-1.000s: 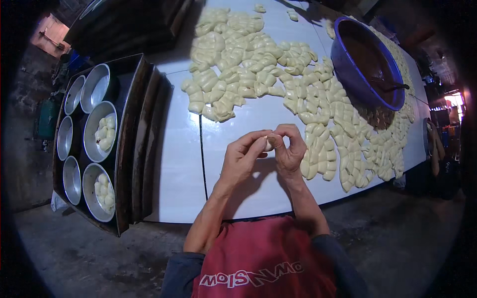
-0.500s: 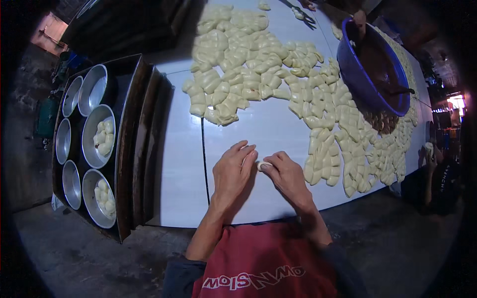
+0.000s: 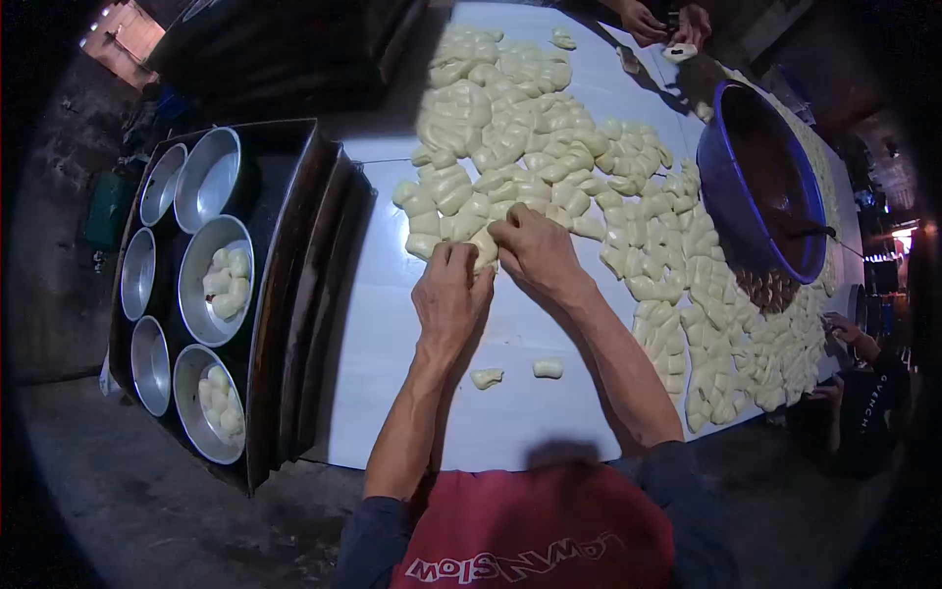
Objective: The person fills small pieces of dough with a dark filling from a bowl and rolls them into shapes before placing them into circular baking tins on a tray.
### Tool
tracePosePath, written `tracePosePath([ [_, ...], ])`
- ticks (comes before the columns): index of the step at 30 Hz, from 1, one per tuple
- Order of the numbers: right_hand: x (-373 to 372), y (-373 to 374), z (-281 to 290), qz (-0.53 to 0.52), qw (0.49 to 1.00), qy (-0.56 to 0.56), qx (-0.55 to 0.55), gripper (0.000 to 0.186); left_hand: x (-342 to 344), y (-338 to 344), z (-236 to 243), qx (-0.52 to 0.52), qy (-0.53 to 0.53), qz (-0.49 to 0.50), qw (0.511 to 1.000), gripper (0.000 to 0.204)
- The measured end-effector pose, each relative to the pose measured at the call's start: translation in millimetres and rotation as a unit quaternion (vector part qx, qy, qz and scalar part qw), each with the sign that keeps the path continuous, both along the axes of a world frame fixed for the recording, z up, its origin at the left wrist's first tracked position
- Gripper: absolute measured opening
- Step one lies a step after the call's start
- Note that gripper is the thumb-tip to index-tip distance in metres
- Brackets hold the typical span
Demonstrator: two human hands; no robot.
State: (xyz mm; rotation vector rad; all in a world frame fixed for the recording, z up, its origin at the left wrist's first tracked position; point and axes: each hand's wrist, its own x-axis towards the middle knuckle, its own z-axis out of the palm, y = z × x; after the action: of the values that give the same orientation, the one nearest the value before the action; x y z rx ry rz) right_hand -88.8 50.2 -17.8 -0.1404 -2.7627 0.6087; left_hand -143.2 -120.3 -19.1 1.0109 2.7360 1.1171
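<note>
- Left hand [image 3: 449,294] and right hand [image 3: 540,253] have moved forward, fingertips at the dough [image 3: 483,245]; cannot tell if pinching.
- Bodyward of the grip, a ragged scrap [image 3: 487,378] and smooth roll [image 3: 548,368] now show, the roll's length running left-right.

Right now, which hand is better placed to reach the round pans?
Likely the left hand: it is nearer the round pans, which stand off to the left. The right hand is farther over, beyond it. Both hands are at the dough.
</note>
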Motion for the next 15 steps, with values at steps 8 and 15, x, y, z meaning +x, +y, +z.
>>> tracePosePath([
  [8, 51.4, -4.0, -0.1, -0.026, 0.946, -0.002, -0.324, 0.035, -1.0, -46.4, 0.8, 0.089, -0.034, -0.050, 0.994, 0.014],
  [15, 43.5, -21.2, 6.3, -0.066, 0.972, -0.009, -0.223, 0.037, -2.2, -54.4, 14.4, 0.038, -0.103, -0.103, 0.989, 0.021],
])
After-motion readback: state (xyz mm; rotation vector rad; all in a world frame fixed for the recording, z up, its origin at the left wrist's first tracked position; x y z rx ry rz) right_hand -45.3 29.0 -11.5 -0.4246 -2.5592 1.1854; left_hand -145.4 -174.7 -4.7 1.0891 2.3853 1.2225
